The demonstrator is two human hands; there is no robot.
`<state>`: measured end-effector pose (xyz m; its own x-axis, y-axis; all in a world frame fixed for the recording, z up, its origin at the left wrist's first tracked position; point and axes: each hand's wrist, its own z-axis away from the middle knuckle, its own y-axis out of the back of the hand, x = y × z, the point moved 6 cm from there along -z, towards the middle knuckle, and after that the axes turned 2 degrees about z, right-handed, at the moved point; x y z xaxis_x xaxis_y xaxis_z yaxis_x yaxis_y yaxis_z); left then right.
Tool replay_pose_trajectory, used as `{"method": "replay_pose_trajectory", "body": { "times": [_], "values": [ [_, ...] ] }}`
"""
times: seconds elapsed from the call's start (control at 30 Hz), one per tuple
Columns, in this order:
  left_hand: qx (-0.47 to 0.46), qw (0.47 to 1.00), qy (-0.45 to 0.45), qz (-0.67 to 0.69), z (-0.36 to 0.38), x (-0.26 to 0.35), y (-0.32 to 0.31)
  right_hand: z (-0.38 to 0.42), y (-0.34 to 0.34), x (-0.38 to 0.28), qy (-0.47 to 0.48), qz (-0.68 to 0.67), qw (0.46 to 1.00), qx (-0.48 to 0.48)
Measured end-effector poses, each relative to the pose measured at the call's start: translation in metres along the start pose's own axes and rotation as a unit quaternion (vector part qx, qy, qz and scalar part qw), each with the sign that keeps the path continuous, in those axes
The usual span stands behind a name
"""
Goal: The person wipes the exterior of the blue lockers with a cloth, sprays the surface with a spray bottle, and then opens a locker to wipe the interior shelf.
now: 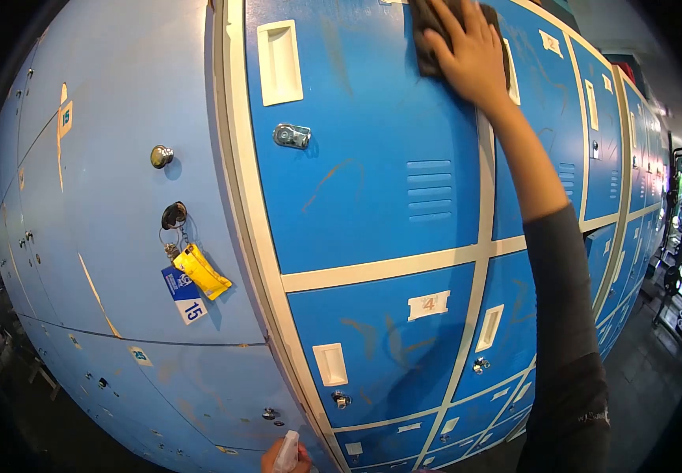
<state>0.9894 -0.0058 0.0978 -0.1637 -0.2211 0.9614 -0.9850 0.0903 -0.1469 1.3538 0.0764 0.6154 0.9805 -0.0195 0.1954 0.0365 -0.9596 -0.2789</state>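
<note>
High on the blue locker door (pixel 372 118), my right hand (pixel 471 59) presses a dark cloth (pixel 429 59) against the surface, fingers spread over it. The cloth lies near the door's upper right corner. Low at the bottom edge, my left hand (pixel 303 463) is wrapped round a spray bottle (pixel 286 451); only its pale top shows and the rest is out of frame. Brownish smudges mark the door under the cloth and the door numbered 4 (pixel 388 339) below it.
Paler blue lockers (pixel 120 236) stand on the left, with a round knob (pixel 161 156) and hanging keys with a yellow tag (pixel 202 271) and a blue 15 tag (pixel 185 296). A metal latch (pixel 291 135) sticks out from the upper door. Dark racks (pixel 681 252) stand at far right.
</note>
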Motion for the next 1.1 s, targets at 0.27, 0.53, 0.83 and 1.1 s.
{"method": "replay_pose_trajectory", "body": {
  "times": [0.27, 0.53, 0.83, 1.1],
  "values": [
    [-0.009, 0.997, -0.007, -0.080, -0.003, -0.018, 0.002, 0.059, 0.008, -0.028, 0.063, -0.034, 0.997, 0.005],
    [-0.011, 0.995, -0.045, -0.088, -0.006, -0.007, -0.007, 0.267, 0.083, -0.128, 0.251, -0.137, 0.923, -0.258],
    [-0.028, 0.989, -0.027, -0.142, -0.014, -0.037, 0.009, 0.051, 0.007, -0.035, 0.116, -0.060, 0.991, -0.016],
    [0.026, 0.997, 0.029, -0.065, -0.005, -0.021, -0.006, -0.054, -0.029, 0.009, 0.031, 0.005, 0.999, 0.010]
  ]
}}
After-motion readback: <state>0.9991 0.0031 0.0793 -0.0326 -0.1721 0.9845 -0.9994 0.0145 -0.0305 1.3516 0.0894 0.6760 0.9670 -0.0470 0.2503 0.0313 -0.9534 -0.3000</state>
